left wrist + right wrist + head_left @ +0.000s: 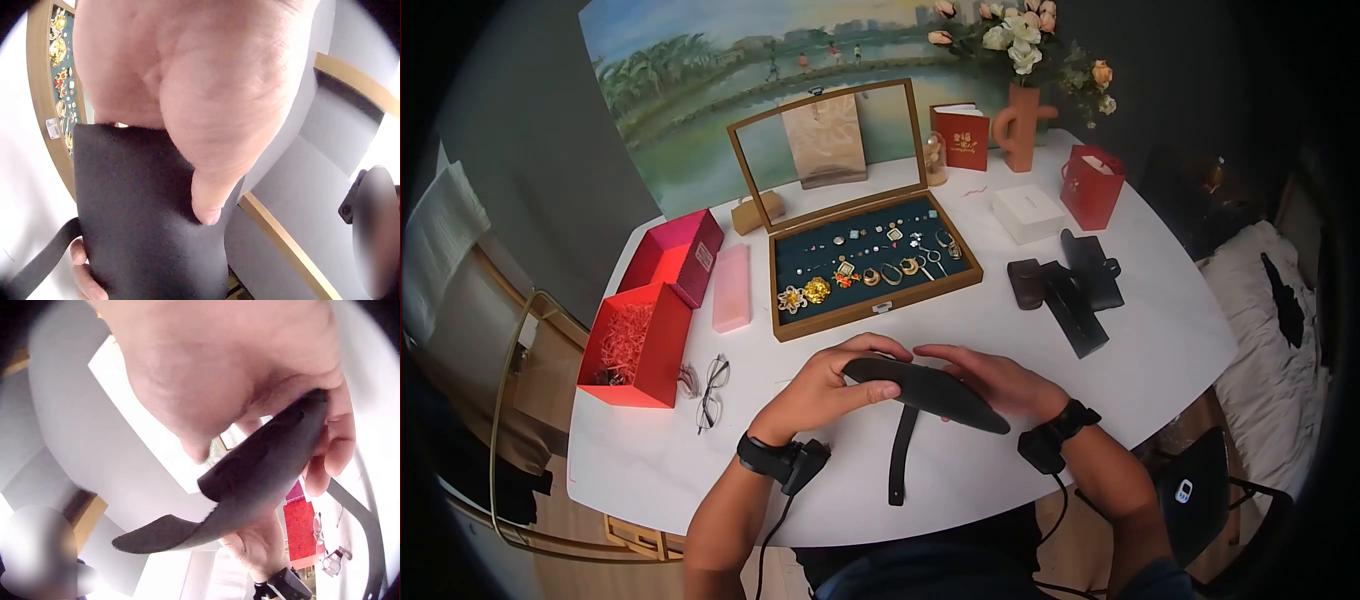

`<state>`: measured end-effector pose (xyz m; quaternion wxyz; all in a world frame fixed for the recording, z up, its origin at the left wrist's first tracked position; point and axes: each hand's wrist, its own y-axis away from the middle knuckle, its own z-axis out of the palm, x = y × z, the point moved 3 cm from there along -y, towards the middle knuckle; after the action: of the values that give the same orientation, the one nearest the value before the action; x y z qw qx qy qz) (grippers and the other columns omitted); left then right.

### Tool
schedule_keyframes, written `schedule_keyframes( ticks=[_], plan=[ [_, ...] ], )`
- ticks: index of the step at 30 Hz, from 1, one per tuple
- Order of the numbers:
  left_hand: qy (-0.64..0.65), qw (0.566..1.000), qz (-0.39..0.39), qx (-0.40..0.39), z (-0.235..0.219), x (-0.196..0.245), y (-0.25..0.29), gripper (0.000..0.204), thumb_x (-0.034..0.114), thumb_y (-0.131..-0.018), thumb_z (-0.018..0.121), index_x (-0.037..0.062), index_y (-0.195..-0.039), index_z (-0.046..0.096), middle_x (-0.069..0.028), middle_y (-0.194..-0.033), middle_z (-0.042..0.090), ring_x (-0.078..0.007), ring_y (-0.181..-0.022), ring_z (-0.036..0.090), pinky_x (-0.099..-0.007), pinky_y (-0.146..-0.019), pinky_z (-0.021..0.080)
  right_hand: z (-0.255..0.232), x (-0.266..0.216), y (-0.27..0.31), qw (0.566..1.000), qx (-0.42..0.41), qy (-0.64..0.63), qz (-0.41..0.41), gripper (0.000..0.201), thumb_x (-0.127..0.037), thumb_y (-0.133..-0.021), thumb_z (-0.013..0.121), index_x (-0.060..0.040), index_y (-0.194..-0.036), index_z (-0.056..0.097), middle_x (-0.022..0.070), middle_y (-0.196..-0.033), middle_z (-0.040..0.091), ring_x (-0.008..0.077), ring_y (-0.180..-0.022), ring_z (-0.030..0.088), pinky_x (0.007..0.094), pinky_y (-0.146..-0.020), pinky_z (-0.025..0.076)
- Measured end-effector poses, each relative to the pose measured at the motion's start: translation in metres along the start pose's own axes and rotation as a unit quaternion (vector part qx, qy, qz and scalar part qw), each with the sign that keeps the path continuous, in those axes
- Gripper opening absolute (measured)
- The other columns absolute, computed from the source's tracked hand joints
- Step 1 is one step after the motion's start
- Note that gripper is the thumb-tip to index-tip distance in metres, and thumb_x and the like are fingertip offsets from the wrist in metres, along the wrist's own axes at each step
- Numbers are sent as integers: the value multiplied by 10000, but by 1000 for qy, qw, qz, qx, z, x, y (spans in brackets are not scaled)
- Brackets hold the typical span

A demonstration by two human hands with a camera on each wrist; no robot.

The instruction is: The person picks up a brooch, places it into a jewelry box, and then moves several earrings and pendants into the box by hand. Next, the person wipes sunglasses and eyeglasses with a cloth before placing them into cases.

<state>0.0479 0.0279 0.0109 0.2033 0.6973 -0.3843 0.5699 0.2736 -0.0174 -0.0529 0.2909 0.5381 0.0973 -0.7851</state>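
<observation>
A flexible black case with a smooth, leather-like surface is held above the front of the table. A black strap hangs from it, with small dots near its end. My left hand grips the case's left end, thumb lying on the near face. At the other end is my right hand, its fingers curled behind the edge and its thumb apart from the surface. Seen from the right wrist, the case bends into a curve with a loose flap. Fingertips show at its strap side in the left wrist view.
Beyond the hands stands an open wooden jewelry box with a raised glass lid. Left are red boxes, a pink box and eyeglasses. Right lie black cases, a white box and a red bag.
</observation>
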Motion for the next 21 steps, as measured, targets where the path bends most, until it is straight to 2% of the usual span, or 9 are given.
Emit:
schedule_keyframes(
  ticks=[2, 4, 6, 9, 11, 14, 17, 20, 21],
  plan=[
    [33, 997, -55, 37, 0, -2, 3, 269, 173, -884, 755, -24, -1055, 690, -63, -1190, 616, -118, -971, 596, -255, -819, 497, 3, 4, -4, 998, 12, -48, 42, 530, -156, -1016, 526, -61, -1507, 352, 49, -1083, 602, 106, -949, 585, 247, -823, 482],
    [33, 996, -64, 57, 8, -9, 1, 261, 169, -887, 751, -25, -1049, 688, -58, -1164, 615, -110, -954, 591, -250, -803, 492, 3, 12, -12, 993, 9, 119, 14, 485, -146, -1015, 520, -41, -1471, 393, 65, -1129, 612, 99, -971, 601, 235, -824, 498],
    [33, 994, -71, 77, 15, -13, -4, 252, 166, -891, 747, -26, -1042, 686, -53, -1138, 614, -103, -937, 586, -246, -787, 488, 4, 9, -6, 994, 35, 97, 19, 452, -121, -1001, 534, -31, -1431, 431, 80, -1160, 615, 105, -977, 620, 228, -815, 510],
    [-69, 988, 1, 136, 20, -11, -13, 234, 105, -839, 743, -4, -1029, 662, -35, -1048, 606, -109, -935, 588, -243, -808, 482, -3, 12, -2, 997, 47, -54, 39, 496, -81, -966, 571, -34, -1435, 418, 89, -1188, 605, 108, -977, 625, 241, -839, 517],
    [-76, 987, -10, 139, 23, -13, -16, 271, 105, -826, 748, 13, -1061, 647, -32, -1051, 605, -112, -934, 589, -250, -816, 483, -3, 17, -2, 978, 13, -203, 32, 613, -88, -914, 633, -41, -1467, 373, 107, -1244, 581, 124, -1002, 623, 255, -866, 521],
    [-86, 987, -41, 129, 23, -13, -17, 318, 112, -840, 737, 49, -1125, 612, -24, -1064, 602, -112, -955, 583, -257, -840, 479, 11, 4, 8, 988, -100, -114, -12, 729, -118, -871, 680, -48, -1502, 322, 112, -1302, 546, 148, -1096, 586, 269, -943, 492],
    [-50, 989, -46, 128, 8, -11, -16, 296, 125, -910, 681, 68, -1185, 585, -16, -1097, 596, -104, -1017, 564, -254, -885, 466, 15, -2, 11, 999, -46, 9, -24, 826, -104, -802, 722, -41, -1513, 306, 105, -1327, 525, 165, -1175, 539, 287, -1008, 452],
    [-40, 987, -15, 157, -24, -14, -8, 241, 116, -1020, 538, 52, -1250, 562, -22, -1174, 582, -109, -1136, 531, -258, -970, 442, 5, -5, 18, 999, -36, -12, -15, 887, -55, -732, 735, -30, -1509, 308, 96, -1339, 512, 163, -1208, 510, 301, -1044, 420],
    [-49, 989, -53, 126, -27, -18, -3, 257, 108, -1027, 521, 46, -1275, 545, -29, -1172, 593, -117, -1112, 553, -273, -991, 439, 5, -7, 21, 999, -20, -23, -12, 895, -47, -700, 735, -22, -1496, 327, 93, -1303, 536, 164, -1168, 536, 304, -1026, 436]
  ],
)
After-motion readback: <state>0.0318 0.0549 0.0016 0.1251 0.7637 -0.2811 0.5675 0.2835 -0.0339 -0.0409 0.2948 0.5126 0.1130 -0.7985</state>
